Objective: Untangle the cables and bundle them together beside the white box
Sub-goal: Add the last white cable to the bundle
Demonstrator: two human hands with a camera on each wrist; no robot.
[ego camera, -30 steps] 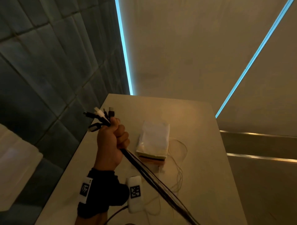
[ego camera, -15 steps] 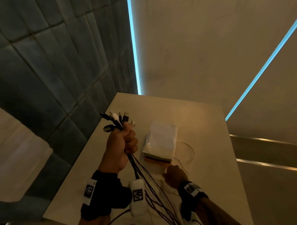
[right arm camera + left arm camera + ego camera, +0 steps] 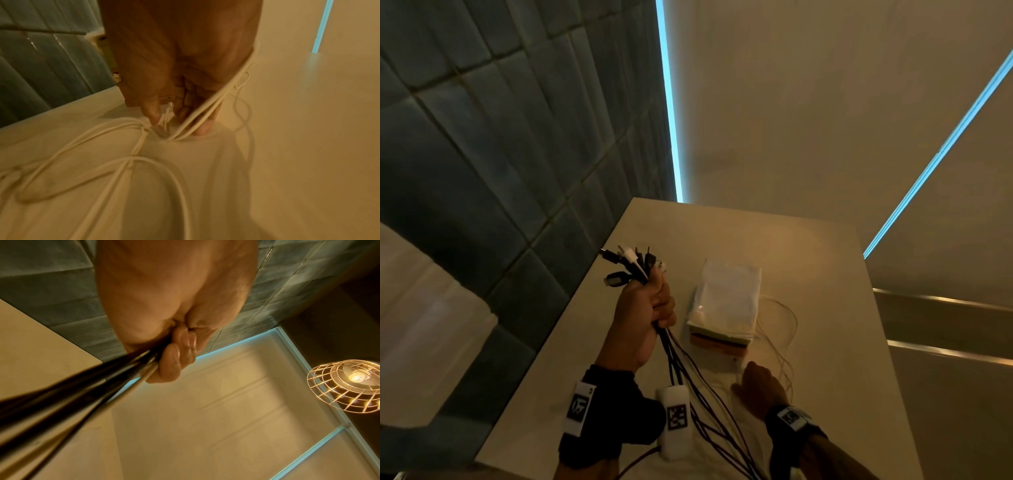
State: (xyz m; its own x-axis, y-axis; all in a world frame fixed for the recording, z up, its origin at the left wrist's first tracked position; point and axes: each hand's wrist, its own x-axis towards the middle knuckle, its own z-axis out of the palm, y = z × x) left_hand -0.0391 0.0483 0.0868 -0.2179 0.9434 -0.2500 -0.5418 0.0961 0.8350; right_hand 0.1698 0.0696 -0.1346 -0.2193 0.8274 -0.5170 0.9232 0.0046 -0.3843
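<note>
My left hand is raised above the beige table and grips a bundle of black and white cables. Their plugs fan out above the fist; the strands hang down towards me. The left wrist view shows the curled fingers wrapped around the dark cables. The white box lies just right of that hand. At the box's near end, my right hand points its fingers down at loose white cables. The thumb and fingertips stand either side of a white plug end, not closed on it.
A dark tiled wall runs along the table's left edge. Blue light strips cross the beige wall behind. More thin white cable loops lie right of the box. A wire lamp hangs overhead.
My right hand came into view and has settled on the white cables at the box's near end. The dark cables below my left fist went from taut to loose and spread.
</note>
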